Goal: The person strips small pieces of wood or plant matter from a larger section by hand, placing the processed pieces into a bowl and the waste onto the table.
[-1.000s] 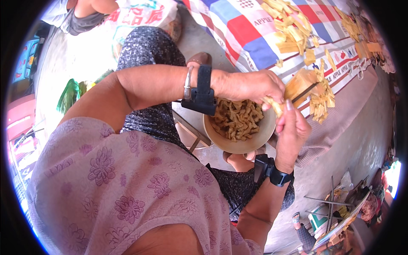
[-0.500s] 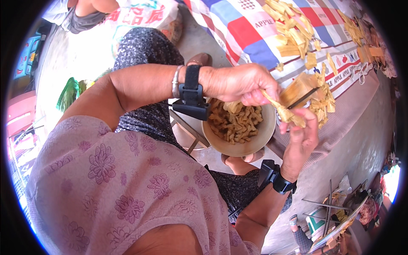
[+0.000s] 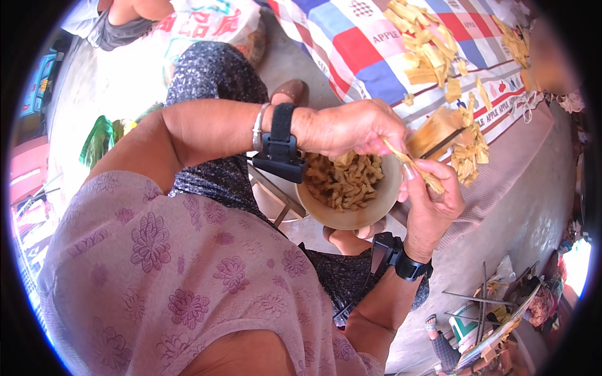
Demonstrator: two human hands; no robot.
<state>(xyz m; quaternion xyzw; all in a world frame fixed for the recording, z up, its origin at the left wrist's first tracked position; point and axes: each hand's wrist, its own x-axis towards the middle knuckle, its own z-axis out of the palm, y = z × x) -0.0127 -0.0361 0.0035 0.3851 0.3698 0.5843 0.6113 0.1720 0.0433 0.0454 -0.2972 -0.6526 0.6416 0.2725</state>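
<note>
The left grip point(image 3: 359, 127) and the right grip point(image 3: 434, 197) both pinch one yellowish strip point(image 3: 398, 152), which is held over the right edge of the bowl point(image 3: 392, 187) and partly past it. A good part seems to be done, because many bent pieces point(image 3: 356, 186) are already in the bowl, but some work looks left, since many loose strips point(image 3: 434, 55) lie on the cloth point(image 3: 381, 80), beyond the bowl to the right
</note>
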